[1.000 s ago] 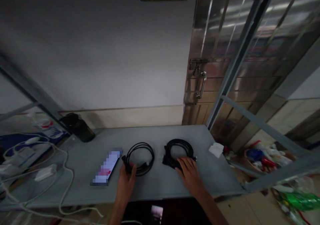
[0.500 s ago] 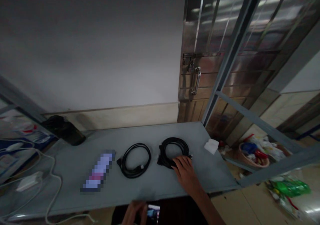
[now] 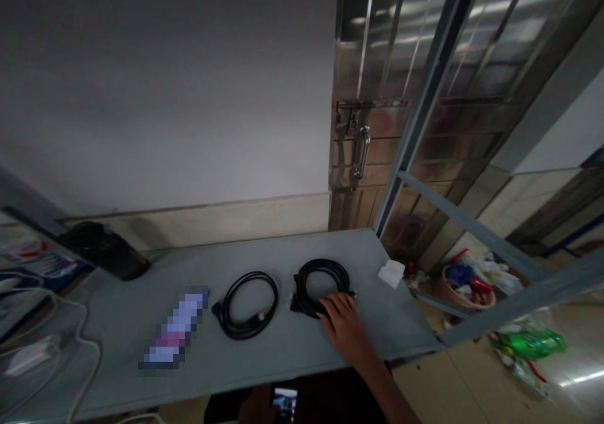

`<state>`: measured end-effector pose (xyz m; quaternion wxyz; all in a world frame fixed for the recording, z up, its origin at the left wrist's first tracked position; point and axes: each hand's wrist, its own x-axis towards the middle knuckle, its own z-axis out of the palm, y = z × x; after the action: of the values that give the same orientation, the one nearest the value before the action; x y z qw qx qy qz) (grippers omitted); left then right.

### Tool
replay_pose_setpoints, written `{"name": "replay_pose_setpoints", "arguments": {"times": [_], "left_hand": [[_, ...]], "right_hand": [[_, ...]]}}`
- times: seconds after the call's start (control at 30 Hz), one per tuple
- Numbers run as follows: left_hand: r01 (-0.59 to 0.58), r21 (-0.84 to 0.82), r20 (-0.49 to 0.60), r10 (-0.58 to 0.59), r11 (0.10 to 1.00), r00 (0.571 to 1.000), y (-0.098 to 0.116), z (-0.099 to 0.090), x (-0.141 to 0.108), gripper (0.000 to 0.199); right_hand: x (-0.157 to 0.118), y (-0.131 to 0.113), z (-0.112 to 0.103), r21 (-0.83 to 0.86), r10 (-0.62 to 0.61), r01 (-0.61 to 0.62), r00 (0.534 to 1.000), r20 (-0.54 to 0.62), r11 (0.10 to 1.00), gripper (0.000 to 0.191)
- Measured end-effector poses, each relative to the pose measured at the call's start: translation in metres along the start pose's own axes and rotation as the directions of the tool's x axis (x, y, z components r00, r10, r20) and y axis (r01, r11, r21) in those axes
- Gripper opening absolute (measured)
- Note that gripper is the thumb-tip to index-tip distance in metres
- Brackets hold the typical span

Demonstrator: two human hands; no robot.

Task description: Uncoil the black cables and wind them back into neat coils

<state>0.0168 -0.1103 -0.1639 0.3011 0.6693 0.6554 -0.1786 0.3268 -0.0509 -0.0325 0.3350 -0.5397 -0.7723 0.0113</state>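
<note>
a view from above of a grey worktop (image 3: 292, 355) set against a pale wall, in dim light. the right hand (image 3: 343, 324) lies flat on the worktop with its fingers spread, the fingertips resting on the near edge of a thick black cable coil (image 3: 321, 279); it is not gripping the coil. this coil lies flat toward the right of the worktop's middle. just to its left, close but apart, lies a thinner black cable coil (image 3: 245, 303), also flat. the left hand (image 3: 259, 406) is low at the bottom edge, below the worktop's front, beside a small lit phone screen (image 3: 284, 400); it is dark and blurred, so whether it is clasped or loose cannot be told. further left on the worktop lies a long flat blurred object (image 3: 173, 337). a dark bottle-like thing (image 3: 104, 259) lies at the back left corner, and a crumpled white tissue (image 3: 391, 273) sits near the right edge. a metal door with a handle (image 3: 361, 152) stands behind.
</note>
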Motion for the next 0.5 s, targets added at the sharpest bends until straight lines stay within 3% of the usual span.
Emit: {"name": "replay_pose_setpoints", "arguments": {"times": [0.23,0.5], "left_hand": [[-0.047,0.024,0.035,0.046,0.999,0.998,0.013,-0.020,0.013,0.053],[-0.071,0.012,-0.005,0.071,0.997,0.997,0.013,-0.022,0.010,0.049]], "right_hand": [[0.002,0.000,-0.001,0.004,0.011,-0.011,1.000,0.003,1.000,0.027],[0.001,0.000,-0.002,0.020,0.015,-0.016,1.000,0.019,1.000,0.025]]}}
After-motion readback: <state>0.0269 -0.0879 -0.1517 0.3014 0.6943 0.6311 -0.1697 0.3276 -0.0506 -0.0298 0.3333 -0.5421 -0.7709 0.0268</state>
